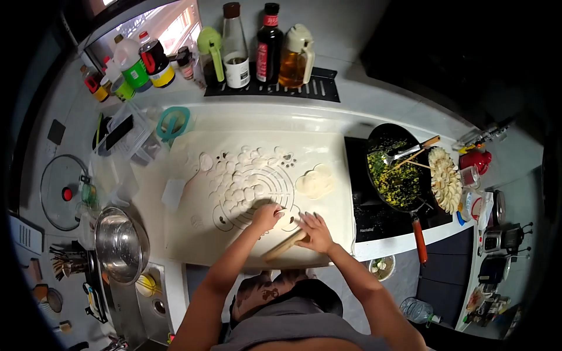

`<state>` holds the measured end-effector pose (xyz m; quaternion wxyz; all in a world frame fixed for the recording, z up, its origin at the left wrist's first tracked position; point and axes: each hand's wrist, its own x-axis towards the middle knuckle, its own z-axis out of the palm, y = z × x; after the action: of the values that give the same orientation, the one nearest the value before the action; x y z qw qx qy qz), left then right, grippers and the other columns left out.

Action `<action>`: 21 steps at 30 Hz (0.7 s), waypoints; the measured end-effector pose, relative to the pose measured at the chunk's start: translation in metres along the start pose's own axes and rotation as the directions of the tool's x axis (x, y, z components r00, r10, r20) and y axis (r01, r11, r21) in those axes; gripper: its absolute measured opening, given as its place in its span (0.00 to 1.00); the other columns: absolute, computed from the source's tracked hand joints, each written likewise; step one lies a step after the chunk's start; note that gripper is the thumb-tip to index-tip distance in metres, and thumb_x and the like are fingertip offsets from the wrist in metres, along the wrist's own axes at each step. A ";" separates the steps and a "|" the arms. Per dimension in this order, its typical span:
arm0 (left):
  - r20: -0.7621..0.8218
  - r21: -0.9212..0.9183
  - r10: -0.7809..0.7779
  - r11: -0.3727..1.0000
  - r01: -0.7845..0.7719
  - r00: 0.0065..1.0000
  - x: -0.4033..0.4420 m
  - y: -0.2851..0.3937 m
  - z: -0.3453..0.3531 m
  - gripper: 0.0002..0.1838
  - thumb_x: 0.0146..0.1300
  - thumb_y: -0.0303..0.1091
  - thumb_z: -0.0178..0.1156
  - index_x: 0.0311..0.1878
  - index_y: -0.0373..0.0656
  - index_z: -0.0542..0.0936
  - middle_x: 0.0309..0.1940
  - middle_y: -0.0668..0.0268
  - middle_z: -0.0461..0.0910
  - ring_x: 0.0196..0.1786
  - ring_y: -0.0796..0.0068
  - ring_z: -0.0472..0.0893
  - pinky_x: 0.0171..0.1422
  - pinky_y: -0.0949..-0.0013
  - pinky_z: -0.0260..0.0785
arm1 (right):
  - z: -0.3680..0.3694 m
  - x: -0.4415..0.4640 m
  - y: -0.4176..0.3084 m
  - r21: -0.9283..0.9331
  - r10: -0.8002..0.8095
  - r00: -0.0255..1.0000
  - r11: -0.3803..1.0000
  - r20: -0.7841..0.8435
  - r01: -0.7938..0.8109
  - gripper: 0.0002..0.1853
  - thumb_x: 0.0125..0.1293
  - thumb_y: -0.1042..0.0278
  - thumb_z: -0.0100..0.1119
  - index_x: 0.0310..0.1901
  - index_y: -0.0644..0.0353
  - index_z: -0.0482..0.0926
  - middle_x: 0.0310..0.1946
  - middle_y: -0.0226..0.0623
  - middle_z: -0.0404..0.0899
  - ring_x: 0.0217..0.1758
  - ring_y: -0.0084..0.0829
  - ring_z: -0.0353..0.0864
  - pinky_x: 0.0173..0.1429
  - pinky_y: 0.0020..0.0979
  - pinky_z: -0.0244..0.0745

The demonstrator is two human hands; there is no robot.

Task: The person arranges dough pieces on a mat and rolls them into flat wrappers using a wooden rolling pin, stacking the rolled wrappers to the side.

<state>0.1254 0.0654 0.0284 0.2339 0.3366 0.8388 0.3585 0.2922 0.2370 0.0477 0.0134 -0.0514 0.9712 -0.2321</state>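
Observation:
My left hand is closed in a pinch over the white mat, its fingertips at the edge of a pale dough wrapper. Just to the right, my right hand rests on the upper end of a wooden rolling pin, with the thumb along it and the fingers stretched past it. The pin lies slanted near the front edge of the mat. Beyond my left hand, several small flattened dough pieces are scattered over the printed circles. A stack of rolled wrappers lies farther right.
A black wok with chopped green and yellow filling stands on the hob; its red-brown handle points towards me. Pleated dumplings sit beside it. A steel bowl is at left, and bottles line the back ledge.

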 end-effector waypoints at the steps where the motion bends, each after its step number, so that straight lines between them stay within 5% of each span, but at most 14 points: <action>1: 0.024 -0.037 0.037 0.999 -0.036 0.999 0.007 0.007 -0.002 0.09 0.58 0.36 0.62 0.37 0.41 0.80 0.32 0.57 0.81 0.39 0.55 0.80 0.44 0.58 0.70 | 0.002 -0.008 0.007 0.038 -0.051 0.997 0.998 -0.050 0.053 0.30 0.53 0.46 0.66 0.58 0.46 0.76 0.63 0.38 0.67 0.69 0.43 0.61 0.73 0.50 0.48; 3: 0.073 -0.105 0.058 0.993 -0.050 0.996 0.030 0.023 -0.008 0.10 0.59 0.35 0.61 0.41 0.41 0.80 0.33 0.57 0.82 0.40 0.54 0.80 0.44 0.59 0.71 | 0.008 -0.013 0.014 0.073 -0.053 0.995 0.996 -0.080 0.059 0.26 0.52 0.50 0.68 0.53 0.48 0.78 0.58 0.35 0.70 0.67 0.41 0.64 0.73 0.51 0.50; 6: -0.222 -0.319 0.074 0.937 -0.144 0.972 0.075 0.024 -0.003 0.10 0.58 0.33 0.61 0.42 0.41 0.81 0.32 0.55 0.82 0.39 0.53 0.81 0.43 0.59 0.72 | 0.009 -0.006 0.011 0.100 -0.027 0.984 0.994 -0.176 0.045 0.22 0.49 0.56 0.70 0.46 0.51 0.79 0.48 0.31 0.74 0.60 0.38 0.70 0.70 0.52 0.54; 8: -0.341 -0.060 -0.056 0.997 0.038 0.939 0.099 -0.002 -0.003 0.11 0.57 0.32 0.60 0.43 0.42 0.81 0.33 0.52 0.81 0.40 0.54 0.81 0.44 0.59 0.72 | 0.014 -0.002 0.012 0.116 0.015 0.980 0.993 -0.199 0.008 0.21 0.49 0.56 0.70 0.46 0.51 0.80 0.47 0.30 0.74 0.58 0.38 0.71 0.68 0.52 0.56; 9: -0.368 -0.078 -0.034 0.997 0.005 0.929 0.095 -0.005 -0.002 0.11 0.57 0.33 0.60 0.43 0.42 0.82 0.31 0.51 0.81 0.39 0.52 0.80 0.46 0.58 0.73 | 0.014 -0.002 0.007 0.126 0.033 0.974 0.992 -0.223 -0.005 0.20 0.48 0.57 0.70 0.45 0.50 0.81 0.45 0.30 0.75 0.58 0.36 0.71 0.69 0.52 0.55; 12: -0.433 0.417 -0.022 0.881 0.222 0.901 0.071 -0.038 -0.022 0.13 0.56 0.37 0.62 0.44 0.43 0.82 0.33 0.56 0.81 0.42 0.54 0.79 0.51 0.59 0.71 | 0.010 0.001 0.010 0.130 0.060 0.980 0.991 -0.190 -0.035 0.21 0.47 0.57 0.71 0.44 0.50 0.81 0.45 0.30 0.76 0.58 0.35 0.71 0.69 0.52 0.55; 18: -0.288 0.487 -0.024 0.857 0.168 0.957 0.034 -0.037 -0.040 0.16 0.52 0.43 0.65 0.41 0.44 0.83 0.44 0.63 0.80 0.50 0.61 0.76 0.61 0.62 0.66 | 0.021 0.000 0.008 0.140 0.069 0.973 0.989 -0.219 -0.039 0.21 0.47 0.58 0.71 0.44 0.50 0.81 0.45 0.29 0.75 0.58 0.35 0.71 0.69 0.51 0.55; 21: -0.195 0.530 0.078 0.847 0.038 0.978 0.027 -0.016 -0.033 0.13 0.50 0.38 0.67 0.40 0.49 0.84 0.40 0.63 0.81 0.49 0.61 0.76 0.55 0.60 0.68 | 0.019 0.000 0.008 0.136 0.072 0.976 0.990 -0.207 -0.044 0.20 0.46 0.58 0.71 0.43 0.50 0.81 0.45 0.29 0.75 0.58 0.35 0.70 0.69 0.51 0.54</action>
<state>0.0805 0.0620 0.0335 0.0383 0.3570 0.9214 0.1485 0.2920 0.2354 0.0273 -0.0796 0.0031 0.9510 -0.2988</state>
